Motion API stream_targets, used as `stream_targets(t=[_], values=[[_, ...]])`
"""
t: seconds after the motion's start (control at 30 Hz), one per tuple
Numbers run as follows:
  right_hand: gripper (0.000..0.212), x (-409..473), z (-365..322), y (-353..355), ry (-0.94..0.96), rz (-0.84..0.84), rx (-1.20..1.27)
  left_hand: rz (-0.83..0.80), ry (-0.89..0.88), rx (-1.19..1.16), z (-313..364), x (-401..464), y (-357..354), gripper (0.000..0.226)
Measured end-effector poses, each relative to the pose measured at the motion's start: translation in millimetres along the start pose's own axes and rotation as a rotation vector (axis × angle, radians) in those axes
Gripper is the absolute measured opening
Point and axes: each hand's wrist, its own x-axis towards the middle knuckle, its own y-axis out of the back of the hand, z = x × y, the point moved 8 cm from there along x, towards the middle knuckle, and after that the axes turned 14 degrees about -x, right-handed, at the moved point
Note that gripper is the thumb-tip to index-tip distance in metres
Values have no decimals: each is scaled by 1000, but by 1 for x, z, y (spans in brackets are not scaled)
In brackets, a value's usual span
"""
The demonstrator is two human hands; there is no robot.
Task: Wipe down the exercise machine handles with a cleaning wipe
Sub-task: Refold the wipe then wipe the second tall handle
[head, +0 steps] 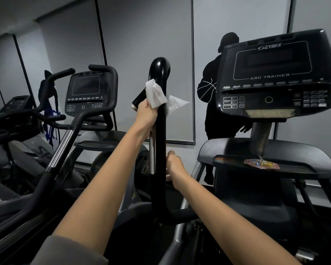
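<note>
Left hand (144, 109) pinched wipe (155, 93) against upper handle (159, 88); right hand (173, 162) gripped it lower. I judged wiping partway, lower handle left.

gym, Cybex Arc Trainer console (273, 73) standing right, second cardio machine (86, 92) sitting left, basketball-player wall decal (216, 104) showing behind
</note>
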Motion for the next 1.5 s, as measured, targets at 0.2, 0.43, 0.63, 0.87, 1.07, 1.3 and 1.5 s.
stream_targets(t=[0.2, 0.43, 0.63, 0.87, 1.07, 1.3, 1.5], values=[[38, 1, 21, -2, -76, -14, 65, -38, 91, 49, -39, -47, 14, 21], [36, 1, 31, -7, -77, 2, 115, -9, 142, -23, -81, -97, 30, 17], [23, 0, 47, -1, -41, 16, 128, -232, 296, 17, -106, -122, 34, 12], [22, -2, -2, 60, 279, 356, 118, -195, -12, 968, -2, -112, 43, 6], [69, -65, -59, 43, 699, -173, 426, -137, -259, 740, 46, -106, -15, 15], [21, -63, -71, 66, 447, -167, 456, -328, -266, 738, 60, -60, -9, 38], [28, -31, -123, 105, 488, 351, 510, -22, -74, 85, 62, -3, 15, 46]])
